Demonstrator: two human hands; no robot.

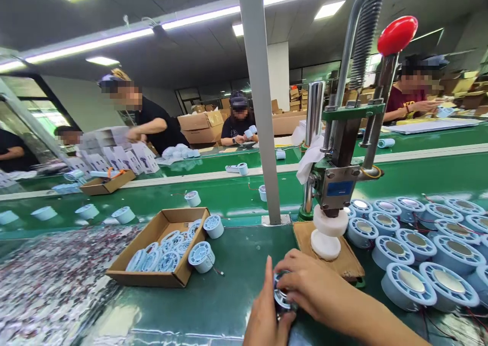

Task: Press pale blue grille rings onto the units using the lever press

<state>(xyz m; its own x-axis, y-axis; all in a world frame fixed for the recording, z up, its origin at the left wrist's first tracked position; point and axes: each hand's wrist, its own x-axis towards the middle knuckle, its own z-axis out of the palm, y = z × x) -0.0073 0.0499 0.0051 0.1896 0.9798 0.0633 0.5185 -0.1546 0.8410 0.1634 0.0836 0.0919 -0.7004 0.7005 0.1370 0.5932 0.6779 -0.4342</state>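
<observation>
At the front of the bench, a round light-blue fan housing point(280, 296) with a spoked face sits between my two hands. My left hand point(263, 313) grips its left side and lower edge, index finger pointing upward. From the right, my right hand point(310, 285) closes its fingers over the top and right rim, hiding part of it. Just beyond stands a hand press point(341, 188) with a red knob point(397, 35). Its white round pressing head point(330, 220) is above a white base pad point(325, 245), with a gap between them.
Several blue housings with metal discs point(408, 285) crowd the right side. A cardboard box point(152, 280) of blue spoked covers stands left, two housings point(202, 257) beside it. A grey post point(259, 107) rises behind. Co-workers point(156, 117) sit or stand across the green conveyor point(229, 188).
</observation>
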